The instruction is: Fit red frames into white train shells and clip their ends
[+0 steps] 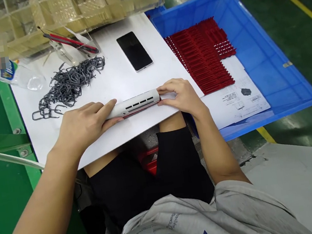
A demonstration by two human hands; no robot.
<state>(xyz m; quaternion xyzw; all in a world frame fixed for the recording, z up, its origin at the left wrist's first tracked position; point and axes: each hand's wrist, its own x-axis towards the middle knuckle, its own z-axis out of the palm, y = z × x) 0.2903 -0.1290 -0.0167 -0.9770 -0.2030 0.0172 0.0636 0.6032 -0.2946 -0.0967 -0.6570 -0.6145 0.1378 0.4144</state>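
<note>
Between my two hands, low over the front of the white tabletop, is a long white plastic toy train car (137, 102) with a row of dark windows and a red strip along its underside. My left hand (88, 123) grips its left end with thumb and fingers. At the other end, my right hand (177, 96) pinches the tip between thumb and fingertips. A tangled pile of grey plastic clip-like pieces (69, 84) lies beyond my left hand. Off to the right, rows of dark red plastic parts (199, 56) are stacked.
A blue bin (277, 68) at the right holds the red parts and a printed sheet (239, 101). A phone (134, 51) rests on the white table (117, 80). Behind are a yellowish compartment tray (75, 13), a red-black cutter (71, 42) and a plastic bottle (30, 77).
</note>
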